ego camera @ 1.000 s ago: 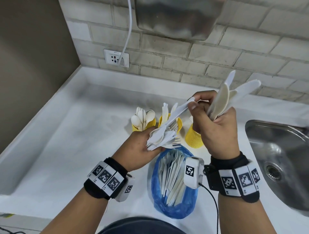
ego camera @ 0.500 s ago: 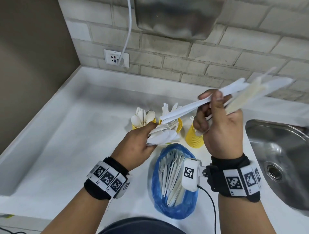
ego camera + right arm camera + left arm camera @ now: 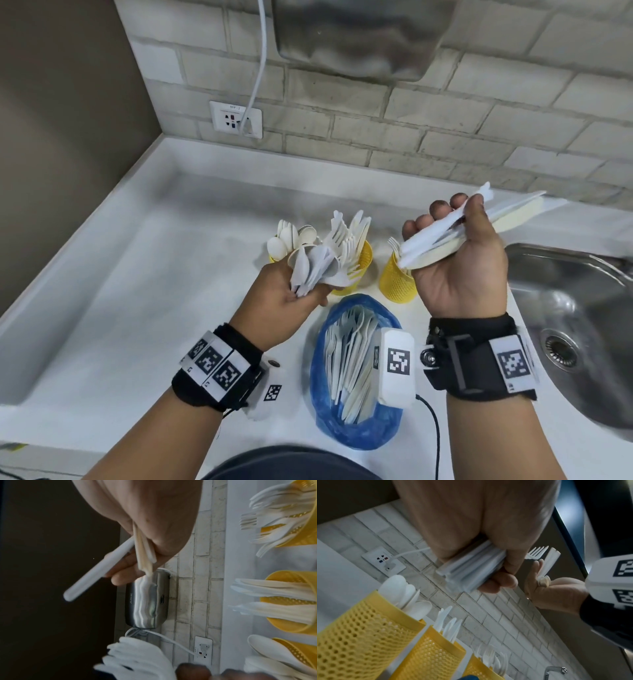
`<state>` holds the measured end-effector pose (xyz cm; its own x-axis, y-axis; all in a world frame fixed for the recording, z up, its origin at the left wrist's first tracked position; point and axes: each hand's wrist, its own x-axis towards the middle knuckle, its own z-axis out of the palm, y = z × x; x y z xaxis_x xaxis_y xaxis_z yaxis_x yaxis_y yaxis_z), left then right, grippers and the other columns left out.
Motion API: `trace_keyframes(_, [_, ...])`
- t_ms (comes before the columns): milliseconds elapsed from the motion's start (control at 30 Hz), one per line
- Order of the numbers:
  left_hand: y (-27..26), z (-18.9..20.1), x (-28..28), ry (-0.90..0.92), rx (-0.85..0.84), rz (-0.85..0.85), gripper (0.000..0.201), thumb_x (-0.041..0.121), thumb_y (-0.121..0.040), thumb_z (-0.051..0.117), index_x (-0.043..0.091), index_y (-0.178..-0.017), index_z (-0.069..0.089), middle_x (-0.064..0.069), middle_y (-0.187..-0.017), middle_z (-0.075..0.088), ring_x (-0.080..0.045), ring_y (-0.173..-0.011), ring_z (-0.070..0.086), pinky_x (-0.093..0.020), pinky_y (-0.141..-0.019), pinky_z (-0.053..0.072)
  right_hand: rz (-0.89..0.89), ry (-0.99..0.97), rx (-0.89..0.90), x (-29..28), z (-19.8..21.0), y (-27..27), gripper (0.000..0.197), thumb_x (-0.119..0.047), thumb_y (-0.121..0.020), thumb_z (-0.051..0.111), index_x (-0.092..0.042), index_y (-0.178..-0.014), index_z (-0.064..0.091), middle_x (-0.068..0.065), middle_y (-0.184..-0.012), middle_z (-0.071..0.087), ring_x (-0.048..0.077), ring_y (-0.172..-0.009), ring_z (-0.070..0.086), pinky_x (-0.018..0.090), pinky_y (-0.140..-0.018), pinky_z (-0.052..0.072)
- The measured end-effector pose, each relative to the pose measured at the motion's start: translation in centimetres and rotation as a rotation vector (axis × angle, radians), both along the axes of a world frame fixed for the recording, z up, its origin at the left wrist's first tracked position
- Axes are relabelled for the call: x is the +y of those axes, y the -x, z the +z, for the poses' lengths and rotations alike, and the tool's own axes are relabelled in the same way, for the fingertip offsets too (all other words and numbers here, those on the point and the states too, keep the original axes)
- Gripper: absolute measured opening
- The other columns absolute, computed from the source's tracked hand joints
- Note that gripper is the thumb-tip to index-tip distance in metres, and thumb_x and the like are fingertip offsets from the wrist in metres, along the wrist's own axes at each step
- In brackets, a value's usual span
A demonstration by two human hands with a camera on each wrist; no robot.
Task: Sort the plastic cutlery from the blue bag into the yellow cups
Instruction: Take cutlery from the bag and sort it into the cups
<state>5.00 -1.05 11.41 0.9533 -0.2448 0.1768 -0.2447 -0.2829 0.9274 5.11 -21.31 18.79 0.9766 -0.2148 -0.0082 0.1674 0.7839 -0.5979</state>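
The white tabletop (image 3: 137, 308) runs from its back-left corner to a steel sink (image 3: 565, 301) set in its right edge. A blue bag (image 3: 352, 435) of plastic cutlery (image 3: 349, 359) lies open at the front edge. Behind it, three yellow cups (image 3: 397, 284) stand in a row holding spoons, knives and forks. The left hand (image 3: 284, 301) is raised over the bag with its fingers curled round a bundle of white cutlery (image 3: 315, 267). The right hand (image 3: 459, 270) clasps a sheaf of knives (image 3: 479, 233) above the rightmost cup.
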Motion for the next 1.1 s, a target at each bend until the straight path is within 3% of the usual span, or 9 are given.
trace_keyframes(133, [0.4,0.3,-0.6,0.076,0.067,-0.097,0.034,-0.004,-0.088,0.064,0.026,-0.071,0.071,-0.001,-0.079,0.074,-0.015,-0.066,0.068,-0.024,-0.072,0.056,-0.080,0.102,0.057,0.8,0.0,0.1,0.031,-0.038,-0.109,0.039,-0.021,-0.086,0.052,-0.004,-0.055,0.041,0.012,-0.042,0.042,0.022,-0.048,0.044])
trace_keyframes(267, [0.3,0.1,-0.9,0.059,0.054,-0.071,0.026,0.001,-0.091,0.064,0.023,-0.077,0.066,0.003,-0.074,0.072,-0.011,-0.061,0.064,-0.020,-0.068,0.053,-0.098,0.189,0.039,1.6,0.2,0.5,0.029,-0.041,-0.109,0.040,-0.021,-0.091,0.052,-0.003,-0.055,0.028,0.009,-0.038,0.024,0.017,-0.038,0.030])
trace_keyframes(433, [0.1,-0.2,-0.9,0.117,0.087,-0.006,0.021,0.009,-0.096,0.065,0.027,-0.086,0.066,0.013,-0.068,0.066,-0.005,-0.059,0.061,-0.018,-0.059,0.050,-0.059,0.396,-0.029,2.7,0.5,1.4,0.019,-0.034,-0.105,0.049,-0.020,-0.093,0.051,-0.003,-0.056,0.019,0.009,-0.040,0.017,0.015,-0.041,0.021])
trace_keyframes(567, [0.1,-0.1,-0.7,0.127,0.129,-0.023,0.025,0.016,-0.098,0.065,0.033,-0.081,0.060,0.003,-0.059,0.062,-0.014,-0.051,0.058,-0.022,-0.055,0.047,0.037,0.706,-0.108,2.9,-0.1,1.6,0.004,-0.018,-0.098,0.065,-0.016,-0.100,0.063,0.000,-0.054,0.028,0.012,-0.038,0.023,0.018,-0.043,0.025])
trace_keyframes(633, [-0.1,-0.1,-0.5,0.163,0.171,-0.062,0.025,0.016,-0.099,0.065,0.029,-0.078,0.061,-0.012,-0.057,0.058,-0.023,-0.050,0.055,-0.028,-0.055,0.047,0.057,0.938,-0.116,2.7,-0.3,1.4,0.013,-0.014,-0.097,0.069,-0.014,-0.110,0.069,0.000,-0.054,0.037,0.012,-0.040,0.031,0.021,-0.046,0.030])
trace_keyframes(700, [-0.1,-0.2,-0.3,0.208,0.237,-0.097,0.019,0.018,-0.098,0.065,0.020,-0.080,0.063,-0.015,-0.056,0.054,-0.026,-0.048,0.052,-0.032,-0.054,0.046,0.084,1.082,-0.123,2.4,-0.3,1.2,0.015,-0.013,-0.096,0.071,-0.015,-0.111,0.073,0.001,-0.056,0.040,0.009,-0.044,0.036,0.021,-0.048,0.035])
trace_keyframes(867, [-0.1,-0.5,-0.1,0.251,0.350,-0.221,0.020,0.020,-0.095,0.065,0.011,-0.078,0.060,-0.008,-0.054,0.046,-0.025,-0.046,0.041,-0.032,-0.051,0.042,0.135,1.196,-0.117,2.0,0.2,0.7,0.015,-0.013,-0.093,0.074,-0.015,-0.107,0.076,-0.001,-0.054,0.036,0.005,-0.043,0.036,0.013,-0.050,0.035])
trace_keyframes(967, [-0.1,-0.6,-0.1,0.256,0.390,-0.277,0.023,0.012,-0.099,0.063,0.018,-0.077,0.062,-0.008,-0.058,0.044,-0.024,-0.048,0.039,-0.031,-0.051,0.041,0.142,1.219,-0.111,1.9,0.4,0.5,0.014,-0.011,-0.091,0.075,-0.014,-0.105,0.076,-0.005,-0.053,0.039,0.004,-0.041,0.038,0.010,-0.048,0.034])
trace_keyframes(1100, [-0.1,-0.6,-0.2,0.235,0.409,-0.301,0.016,0.011,-0.099,0.065,0.014,-0.084,0.061,-0.012,-0.060,0.044,-0.025,-0.049,0.039,-0.031,-0.050,0.042,0.117,1.230,-0.145,1.9,0.3,0.3,0.011,-0.010,-0.091,0.076,-0.015,-0.101,0.076,0.009,-0.055,0.040,0.004,-0.044,0.040,0.012,-0.052,0.038])
